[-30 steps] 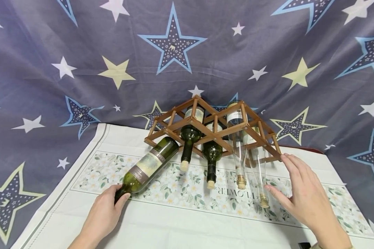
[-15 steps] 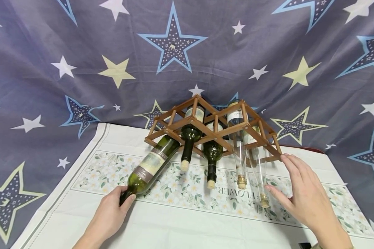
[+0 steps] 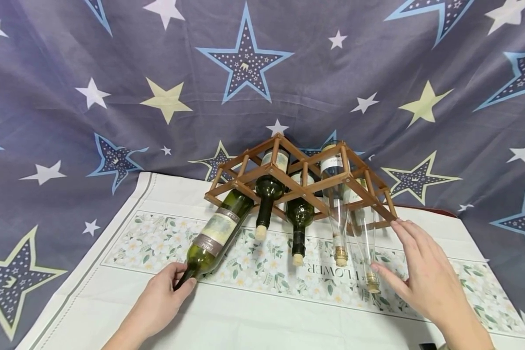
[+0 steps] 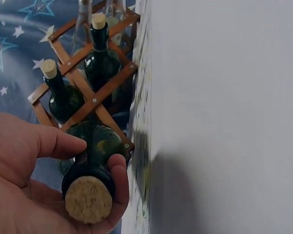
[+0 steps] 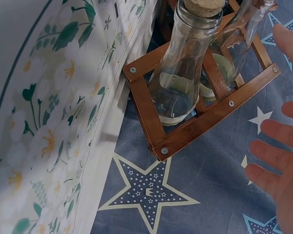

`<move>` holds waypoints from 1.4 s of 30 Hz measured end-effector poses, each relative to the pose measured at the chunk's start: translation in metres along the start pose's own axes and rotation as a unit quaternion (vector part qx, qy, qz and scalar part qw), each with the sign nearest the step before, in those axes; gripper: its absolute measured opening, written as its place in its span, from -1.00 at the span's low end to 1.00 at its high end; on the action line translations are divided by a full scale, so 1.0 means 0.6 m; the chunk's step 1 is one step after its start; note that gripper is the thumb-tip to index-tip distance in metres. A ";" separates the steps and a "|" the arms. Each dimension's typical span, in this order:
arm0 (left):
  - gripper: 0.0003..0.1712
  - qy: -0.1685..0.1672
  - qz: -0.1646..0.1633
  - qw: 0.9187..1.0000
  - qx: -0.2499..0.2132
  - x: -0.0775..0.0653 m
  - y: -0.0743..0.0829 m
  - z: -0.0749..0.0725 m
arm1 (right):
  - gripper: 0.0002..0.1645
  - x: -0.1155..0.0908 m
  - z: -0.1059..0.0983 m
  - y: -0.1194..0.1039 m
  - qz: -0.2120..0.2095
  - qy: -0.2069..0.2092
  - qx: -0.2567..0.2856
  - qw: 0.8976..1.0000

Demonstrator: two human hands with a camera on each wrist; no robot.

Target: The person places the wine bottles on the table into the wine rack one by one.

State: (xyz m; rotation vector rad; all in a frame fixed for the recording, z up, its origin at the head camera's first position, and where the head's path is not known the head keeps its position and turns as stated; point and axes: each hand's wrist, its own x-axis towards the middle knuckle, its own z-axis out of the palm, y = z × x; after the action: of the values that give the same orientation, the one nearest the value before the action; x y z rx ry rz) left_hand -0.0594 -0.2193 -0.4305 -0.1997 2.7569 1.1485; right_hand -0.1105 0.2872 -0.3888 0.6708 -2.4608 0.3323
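My left hand (image 3: 162, 302) grips the neck of a green wine bottle (image 3: 214, 233) with a brown and cream label. The bottle lies tilted, its base end at the lowest left cell of a wooden wine rack (image 3: 271, 166). In the left wrist view, thumb and fingers curl round the neck just behind the cork (image 4: 89, 200). My right hand (image 3: 430, 277) is spread, its fingertips at the rack's right end. Whether they touch the wood I cannot tell. Several corked bottles occupy the rack: a dark green bottle (image 3: 270, 189), another green bottle (image 3: 300, 212), and clear bottles (image 3: 339, 218) at the right.
A white tablecloth (image 3: 262, 321) with a floral band (image 3: 262, 272) covers the table under the rack. Behind it hangs a grey-purple star-patterned curtain (image 3: 315, 87). A small black object (image 3: 428, 346) shows at the bottom edge beside the right forearm.
My left hand has moved right and slightly down with the bottle's neck, while the base has slid further into the rack. The right hand has stayed nearly still.
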 end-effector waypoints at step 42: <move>-0.38 -0.083 -0.018 0.960 -0.268 0.032 0.045 0.025 | 0.22 -0.009 0.004 0.003 0.005 -0.016 -0.006 1.000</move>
State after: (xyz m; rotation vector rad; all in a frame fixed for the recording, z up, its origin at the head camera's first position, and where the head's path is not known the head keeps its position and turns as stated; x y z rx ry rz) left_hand -0.0819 -0.1911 -0.4256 -0.1988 2.2337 1.7862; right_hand -0.1088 0.2899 -0.3944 0.6632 -2.4955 0.3126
